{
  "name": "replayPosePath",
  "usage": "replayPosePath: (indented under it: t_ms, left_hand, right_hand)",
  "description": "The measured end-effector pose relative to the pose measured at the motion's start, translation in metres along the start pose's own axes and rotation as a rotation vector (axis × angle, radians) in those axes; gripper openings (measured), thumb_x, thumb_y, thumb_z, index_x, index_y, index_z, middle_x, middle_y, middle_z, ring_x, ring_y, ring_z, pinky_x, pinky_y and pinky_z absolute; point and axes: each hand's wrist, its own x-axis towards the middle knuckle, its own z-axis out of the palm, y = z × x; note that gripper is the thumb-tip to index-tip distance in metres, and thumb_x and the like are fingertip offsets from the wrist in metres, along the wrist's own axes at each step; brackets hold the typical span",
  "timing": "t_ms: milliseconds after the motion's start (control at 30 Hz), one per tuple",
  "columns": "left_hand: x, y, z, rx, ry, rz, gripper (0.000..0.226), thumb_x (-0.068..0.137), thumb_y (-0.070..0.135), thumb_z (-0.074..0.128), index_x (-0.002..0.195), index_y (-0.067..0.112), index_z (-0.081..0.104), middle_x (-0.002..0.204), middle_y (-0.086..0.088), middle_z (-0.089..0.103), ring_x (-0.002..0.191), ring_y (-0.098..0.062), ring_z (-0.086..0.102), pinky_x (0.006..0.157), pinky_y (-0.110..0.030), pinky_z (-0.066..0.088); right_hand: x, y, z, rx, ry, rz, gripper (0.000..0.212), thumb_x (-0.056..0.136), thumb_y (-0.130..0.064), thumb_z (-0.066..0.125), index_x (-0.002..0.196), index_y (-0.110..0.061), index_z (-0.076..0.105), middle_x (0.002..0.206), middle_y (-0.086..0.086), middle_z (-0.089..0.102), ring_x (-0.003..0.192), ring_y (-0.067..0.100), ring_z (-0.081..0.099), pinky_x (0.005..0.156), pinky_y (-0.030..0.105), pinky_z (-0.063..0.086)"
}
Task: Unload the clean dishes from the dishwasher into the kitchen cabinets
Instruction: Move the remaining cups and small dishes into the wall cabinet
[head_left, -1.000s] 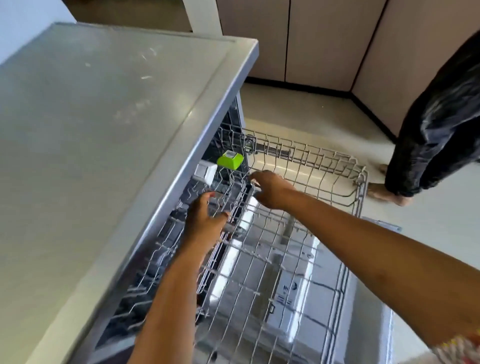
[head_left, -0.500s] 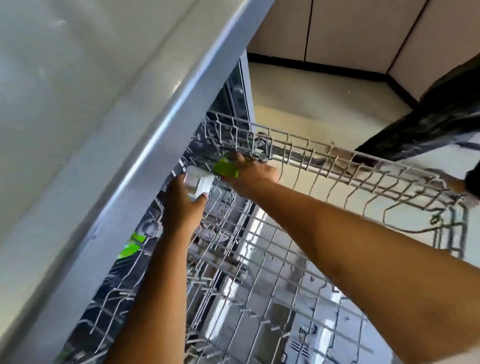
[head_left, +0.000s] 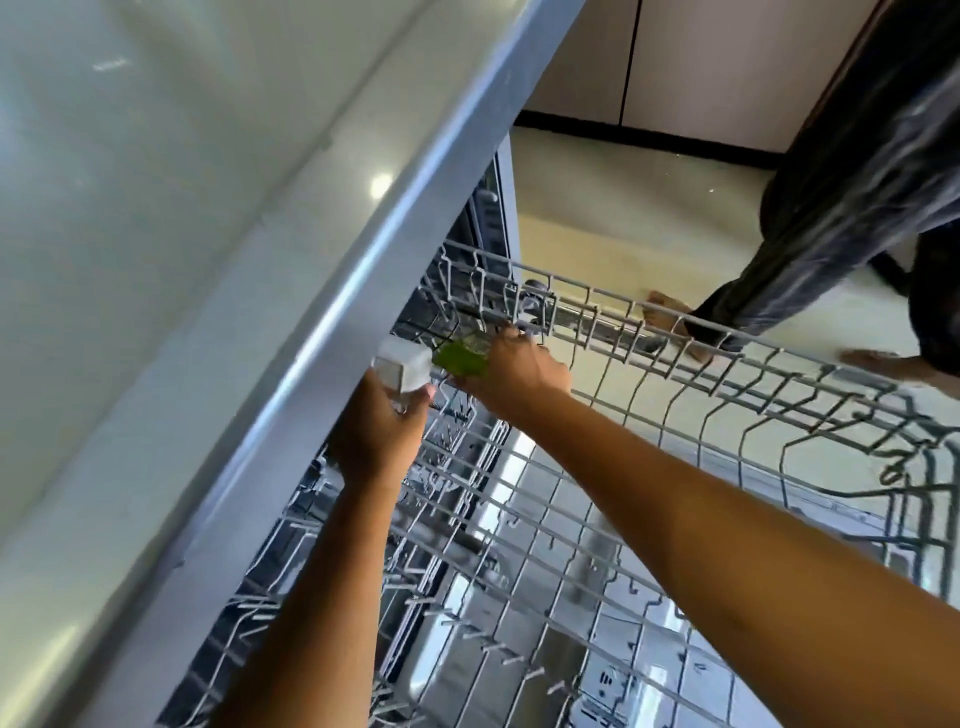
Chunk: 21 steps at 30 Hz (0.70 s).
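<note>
A small white container (head_left: 402, 368) and a green container (head_left: 461, 358) are sitting side by side at the back left corner of the dishwasher's upper rack (head_left: 691, 366), just under the overhanging edge of the steel countertop (head_left: 322, 332). A person is reaching for both at once. The left hand (head_left: 376, 436) is wrapping fingers and thumb round the white piece from below. The right hand (head_left: 517, 371) is closing over the green one, though most of its fingers are hidden behind the back of the hand and the green piece is blurred. Taking one piece in each hand is probably meant to empty this corner in a single trip to the cabinets (head_left: 701, 62). The rack is standing pulled out over the open door (head_left: 582, 649), and the rest of its wire tines are showing bare. The tight spot is likely to be the countertop lip, which is hanging almost against the left knuckles, so the easy way out looks to be toward the person and rightward, over the low wire rim. Beyond the rack's far side a second person's leg (head_left: 831, 218) and bare foot (head_left: 670, 322) are occupying the floor (head_left: 623, 218), narrowing the room on that side.
</note>
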Motion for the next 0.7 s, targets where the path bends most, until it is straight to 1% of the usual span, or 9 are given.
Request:
replayPosePath:
  t_ms: [100, 167, 233, 333, 400, 467, 567, 633, 700]
  left_hand:
    - [-0.011, 0.002, -0.002, -0.099, 0.053, -0.04, 0.072, 0.075, 0.041, 0.073, 0.131, 0.01, 0.041, 0.126, -0.011, 0.06, 0.111, -0.031, 0.058, 0.091, -0.032, 0.036]
    - [-0.028, 0.008, -0.006, -0.145, 0.067, -0.051, 0.074, 0.072, 0.044, 0.074, 0.13, 0.015, 0.04, 0.12, -0.006, 0.064, 0.107, -0.028, 0.059, 0.091, -0.024, 0.025]
    - [-0.053, 0.012, -0.01, -0.213, 0.044, -0.053, 0.069, 0.068, 0.051, 0.072, 0.123, 0.02, 0.043, 0.111, 0.0, 0.067, 0.1, -0.024, 0.06, 0.104, -0.038, 0.028]
    - [-0.104, 0.014, -0.023, -0.459, -0.053, -0.133, 0.068, 0.06, 0.063, 0.068, 0.114, 0.028, 0.049, 0.106, 0.005, 0.065, 0.098, -0.025, 0.06, 0.084, -0.051, 0.05]
    - [-0.132, 0.015, -0.034, -0.567, -0.09, -0.204, 0.071, 0.057, 0.066, 0.069, 0.117, 0.033, 0.048, 0.112, -0.002, 0.063, 0.102, -0.027, 0.06, 0.073, -0.043, 0.056]
    - [-0.156, 0.018, -0.05, -0.667, -0.087, -0.254, 0.064, 0.06, 0.055, 0.071, 0.116, 0.032, 0.051, 0.11, -0.003, 0.065, 0.096, -0.016, 0.063, 0.064, -0.024, 0.054]
    - [-0.178, 0.026, -0.074, -1.005, -0.228, -0.481, 0.055, 0.061, 0.05, 0.068, 0.108, 0.024, 0.057, 0.1, -0.003, 0.067, 0.076, -0.006, 0.064, 0.066, -0.021, 0.047]
    - [-0.196, 0.033, -0.093, -1.338, -0.403, -0.752, 0.052, 0.07, 0.053, 0.061, 0.109, 0.018, 0.059, 0.097, -0.009, 0.067, 0.074, -0.015, 0.063, 0.069, -0.028, 0.045]
    - [-0.22, 0.035, -0.114, -1.472, -0.478, -0.854, 0.051, 0.084, 0.052, 0.048, 0.115, 0.013, 0.059, 0.093, -0.012, 0.068, 0.073, -0.019, 0.063, 0.069, -0.031, 0.048]
  right_hand:
    - [-0.024, 0.012, -0.01, 0.031, -0.032, -0.001, 0.062, 0.084, -0.056, 0.058, 0.126, -0.014, 0.04, 0.105, 0.002, 0.059, 0.087, 0.017, 0.056, 0.082, 0.037, 0.054]
    - [-0.049, 0.022, -0.018, 0.129, -0.032, 0.01, 0.069, 0.081, -0.056, 0.061, 0.131, -0.014, 0.038, 0.115, 0.004, 0.059, 0.089, 0.017, 0.055, 0.076, 0.029, 0.05]
    - [-0.082, 0.034, -0.026, 0.285, 0.004, 0.024, 0.069, 0.079, -0.054, 0.065, 0.132, -0.016, 0.043, 0.113, 0.0, 0.059, 0.091, 0.014, 0.053, 0.075, 0.024, 0.043]
    - [-0.135, 0.051, -0.03, 0.606, 0.005, 0.11, 0.052, 0.075, -0.053, 0.069, 0.116, -0.02, 0.062, 0.1, -0.003, 0.066, 0.088, 0.014, 0.059, 0.072, 0.026, 0.046]
    - [-0.163, 0.058, -0.031, 0.86, -0.07, 0.199, 0.046, 0.074, -0.051, 0.071, 0.102, -0.015, 0.067, 0.096, 0.012, 0.068, 0.092, 0.028, 0.063, 0.083, 0.038, 0.05]
    - [-0.189, 0.061, -0.031, 1.224, -0.169, 0.32, 0.044, 0.067, -0.045, 0.071, 0.096, -0.012, 0.066, 0.092, 0.015, 0.065, 0.086, 0.028, 0.06, 0.083, 0.037, 0.049]
    - [-0.221, 0.06, -0.028, 1.714, -0.342, 0.478, 0.066, 0.066, -0.044, 0.066, 0.12, -0.007, 0.06, 0.105, 0.012, 0.061, 0.085, 0.017, 0.057, 0.071, 0.024, 0.053]
    - [-0.246, 0.054, -0.025, 1.784, -0.413, 0.506, 0.071, 0.068, -0.048, 0.064, 0.124, -0.004, 0.059, 0.106, 0.013, 0.061, 0.084, 0.017, 0.056, 0.068, 0.023, 0.053]
    - [-0.274, 0.043, -0.025, 1.775, -0.472, 0.471, 0.069, 0.069, -0.054, 0.06, 0.118, -0.006, 0.063, 0.101, 0.009, 0.065, 0.08, 0.015, 0.057, 0.065, 0.022, 0.052]
